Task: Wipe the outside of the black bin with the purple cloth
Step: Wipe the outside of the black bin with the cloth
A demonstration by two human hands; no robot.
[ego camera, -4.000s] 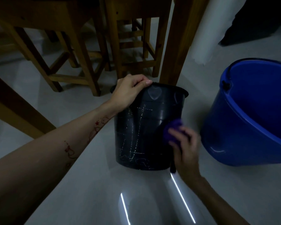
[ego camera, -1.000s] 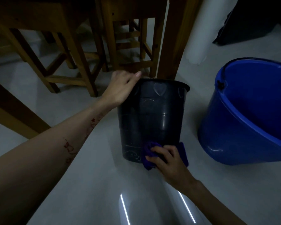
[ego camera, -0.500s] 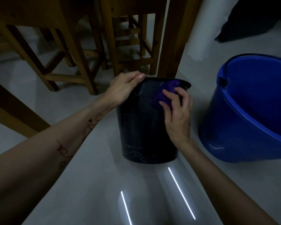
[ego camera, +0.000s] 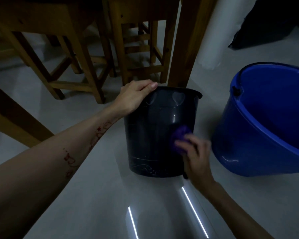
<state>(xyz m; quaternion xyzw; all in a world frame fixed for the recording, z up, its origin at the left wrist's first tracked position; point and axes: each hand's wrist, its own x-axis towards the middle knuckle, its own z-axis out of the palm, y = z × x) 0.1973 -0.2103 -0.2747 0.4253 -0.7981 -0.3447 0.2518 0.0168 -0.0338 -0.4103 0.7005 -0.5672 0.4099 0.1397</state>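
Observation:
The black bin (ego camera: 152, 135) stands upright on the pale floor, with heart shapes embossed under its rim. My left hand (ego camera: 135, 97) grips the rim at the bin's upper left. A bunched purple cloth (ego camera: 179, 138) is pressed against the bin's lower right side, held there by my right hand (ego camera: 195, 156). That hand is blurred and covers part of the cloth and the bin's right edge.
A large blue bucket (ego camera: 259, 135) stands close to the right of the bin. Directly behind the bin is a wooden table leg (ego camera: 185, 49), with wooden stools (ego camera: 141, 54) further back. A dark bag (ego camera: 266, 31) lies at the far right.
My right hand has carried the cloth from the bin's bottom up to the rim, then back down to the lower right side. My left hand stays on the rim.

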